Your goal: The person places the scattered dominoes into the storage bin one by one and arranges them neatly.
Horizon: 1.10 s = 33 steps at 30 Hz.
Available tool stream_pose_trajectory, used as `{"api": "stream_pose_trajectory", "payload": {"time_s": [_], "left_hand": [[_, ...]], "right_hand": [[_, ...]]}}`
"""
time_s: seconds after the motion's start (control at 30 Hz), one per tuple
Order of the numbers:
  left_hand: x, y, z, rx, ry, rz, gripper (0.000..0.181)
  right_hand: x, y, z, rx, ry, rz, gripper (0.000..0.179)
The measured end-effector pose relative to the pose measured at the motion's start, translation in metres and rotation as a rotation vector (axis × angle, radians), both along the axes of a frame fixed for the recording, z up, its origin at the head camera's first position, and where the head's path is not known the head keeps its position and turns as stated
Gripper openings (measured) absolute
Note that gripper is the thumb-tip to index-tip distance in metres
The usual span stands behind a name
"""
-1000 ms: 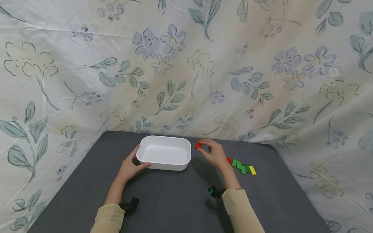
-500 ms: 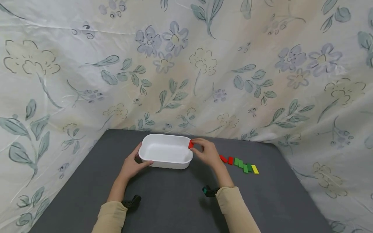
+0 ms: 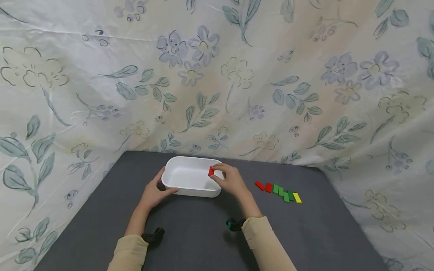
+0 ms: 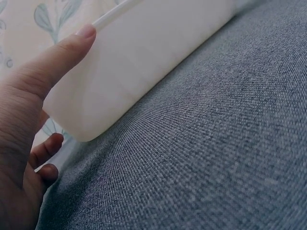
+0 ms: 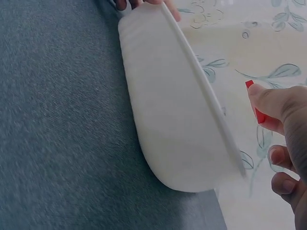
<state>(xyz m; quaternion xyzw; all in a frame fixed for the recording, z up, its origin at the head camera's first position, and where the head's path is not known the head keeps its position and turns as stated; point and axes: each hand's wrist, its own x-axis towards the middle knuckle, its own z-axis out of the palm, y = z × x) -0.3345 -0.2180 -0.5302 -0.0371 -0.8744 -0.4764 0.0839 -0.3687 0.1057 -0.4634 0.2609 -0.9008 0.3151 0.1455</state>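
Observation:
A white rectangular container [image 3: 194, 192] with rounded corners stands on the dark cloth-covered table. My left hand [image 3: 152, 194] holds its left end, with the thumb [image 4: 72, 52] along the near rim and the other fingers around the end wall. Between the thumb and fingertips of my right hand [image 3: 232, 181] is a small flat red block [image 3: 211, 171], pinched upright. In the head view this block appears over the container's right part; the right wrist view has it above the rim [image 5: 206, 96], clear of the walls.
Right of the container lie two red blocks [image 3: 269, 188], several green blocks [image 3: 281, 191] and a yellow block [image 3: 297, 198], in a slanting row on the table [image 3: 200, 233]. A floral curtain [image 3: 217, 94] hangs behind and at both sides.
My right hand has carried the red block leftward, from beside the container to over its right part. The left hand keeps its hold on the container.

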Motion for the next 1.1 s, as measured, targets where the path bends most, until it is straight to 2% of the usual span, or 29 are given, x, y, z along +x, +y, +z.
{"api": "stream_pose_trajectory", "payload": {"time_s": [0.37, 0.7, 1.1], "left_hand": [[0.000, -0.001, 0.002, 0.000, -0.007, -0.004, 0.116], [-0.003, -0.001, 0.001, 0.003, 0.018, 0.001, 0.116], [-0.002, -0.001, -0.002, 0.000, -0.010, 0.006, 0.114]], "right_hand": [[-0.002, -0.017, -0.009, 0.013, -0.037, 0.037, 0.032], [-0.003, -0.030, -0.011, 0.053, -0.022, 0.043, 0.032], [-0.006, -0.051, -0.013, 0.119, -0.030, 0.077, 0.031]]}}
